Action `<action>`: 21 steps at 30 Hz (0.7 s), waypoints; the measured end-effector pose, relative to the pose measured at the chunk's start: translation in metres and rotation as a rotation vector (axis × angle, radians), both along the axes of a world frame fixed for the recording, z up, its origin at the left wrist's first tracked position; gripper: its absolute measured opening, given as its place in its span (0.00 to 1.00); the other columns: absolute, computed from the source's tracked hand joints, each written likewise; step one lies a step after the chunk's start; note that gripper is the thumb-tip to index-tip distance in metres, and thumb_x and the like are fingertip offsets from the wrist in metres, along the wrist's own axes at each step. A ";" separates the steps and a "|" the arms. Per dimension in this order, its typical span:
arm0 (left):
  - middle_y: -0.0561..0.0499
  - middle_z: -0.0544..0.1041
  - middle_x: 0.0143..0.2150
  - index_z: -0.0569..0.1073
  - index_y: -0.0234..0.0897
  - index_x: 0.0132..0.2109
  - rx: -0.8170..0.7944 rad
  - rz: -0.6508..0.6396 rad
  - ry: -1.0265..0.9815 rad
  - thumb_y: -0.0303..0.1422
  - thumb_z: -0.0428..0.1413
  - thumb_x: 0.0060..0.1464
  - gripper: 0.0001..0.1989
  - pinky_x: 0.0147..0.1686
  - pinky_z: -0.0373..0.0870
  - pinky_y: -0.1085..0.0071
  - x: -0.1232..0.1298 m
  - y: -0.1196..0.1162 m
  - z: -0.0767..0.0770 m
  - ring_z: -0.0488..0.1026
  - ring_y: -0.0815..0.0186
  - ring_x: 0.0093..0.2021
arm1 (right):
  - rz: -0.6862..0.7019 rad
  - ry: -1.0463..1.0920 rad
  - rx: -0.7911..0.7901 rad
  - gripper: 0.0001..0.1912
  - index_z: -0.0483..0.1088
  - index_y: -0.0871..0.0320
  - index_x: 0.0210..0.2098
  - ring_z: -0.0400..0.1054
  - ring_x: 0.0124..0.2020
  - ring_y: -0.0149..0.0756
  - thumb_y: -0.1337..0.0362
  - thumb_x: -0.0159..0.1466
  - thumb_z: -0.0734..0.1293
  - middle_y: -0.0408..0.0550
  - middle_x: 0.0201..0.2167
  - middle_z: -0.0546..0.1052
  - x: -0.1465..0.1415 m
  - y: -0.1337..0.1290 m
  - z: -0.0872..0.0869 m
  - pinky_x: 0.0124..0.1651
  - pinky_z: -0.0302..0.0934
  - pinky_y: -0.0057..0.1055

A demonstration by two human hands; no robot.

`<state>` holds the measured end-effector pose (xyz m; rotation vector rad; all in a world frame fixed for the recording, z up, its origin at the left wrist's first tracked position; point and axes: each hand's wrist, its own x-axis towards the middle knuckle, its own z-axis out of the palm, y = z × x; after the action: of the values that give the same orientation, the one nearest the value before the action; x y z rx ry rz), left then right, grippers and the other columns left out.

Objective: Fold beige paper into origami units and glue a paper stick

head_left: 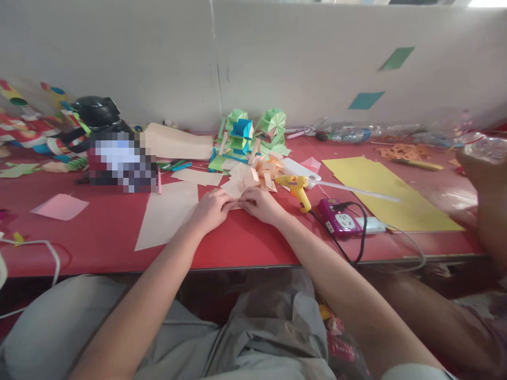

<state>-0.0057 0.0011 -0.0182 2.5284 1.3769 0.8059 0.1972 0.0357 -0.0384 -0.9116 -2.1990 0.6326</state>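
My left hand (214,209) and my right hand (262,203) meet over the red table, fingers bent and pressed together. Between their fingertips is a small piece of pale peach paper (236,206), mostly covered by the fingers. Just beyond them lies a pile of folded peach paper pieces (268,168). To the right of my right hand, a yellow glue gun (298,190) rests on the table. A large cream paper sheet (168,214) lies flat beside my left hand.
Green and blue folded-paper models (241,134) stand at the back. Right are a purple power strip (340,217) with cords, yellow sheets (390,192), and another person's arm (489,206) by a plastic bottle. Left stands a black object (97,113), partly blurred, near pink paper (60,206).
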 end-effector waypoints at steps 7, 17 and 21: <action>0.47 0.75 0.36 0.76 0.37 0.36 0.052 0.030 0.007 0.22 0.55 0.57 0.07 0.39 0.71 0.65 0.000 0.001 -0.003 0.73 0.61 0.38 | -0.053 -0.105 0.156 0.10 0.75 0.59 0.34 0.69 0.39 0.39 0.71 0.68 0.63 0.52 0.37 0.75 -0.006 -0.006 0.006 0.43 0.63 0.33; 0.47 0.75 0.34 0.76 0.38 0.34 0.204 0.064 -0.025 0.27 0.54 0.62 0.08 0.42 0.71 0.66 -0.001 0.002 -0.006 0.73 0.61 0.40 | -0.006 -0.026 0.246 0.07 0.76 0.56 0.38 0.69 0.43 0.42 0.67 0.68 0.65 0.53 0.40 0.75 -0.002 -0.003 0.004 0.49 0.65 0.39; 0.48 0.75 0.32 0.75 0.38 0.31 0.209 0.035 -0.066 0.31 0.57 0.61 0.09 0.38 0.70 0.67 0.002 0.001 -0.005 0.72 0.62 0.36 | -0.004 -0.008 0.279 0.09 0.76 0.57 0.35 0.68 0.40 0.41 0.68 0.68 0.64 0.52 0.36 0.74 -0.001 -0.002 0.004 0.45 0.65 0.38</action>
<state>-0.0035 0.0025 -0.0235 2.6077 1.3865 1.0830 0.1965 0.0341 -0.0349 -0.7724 -2.2212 0.3090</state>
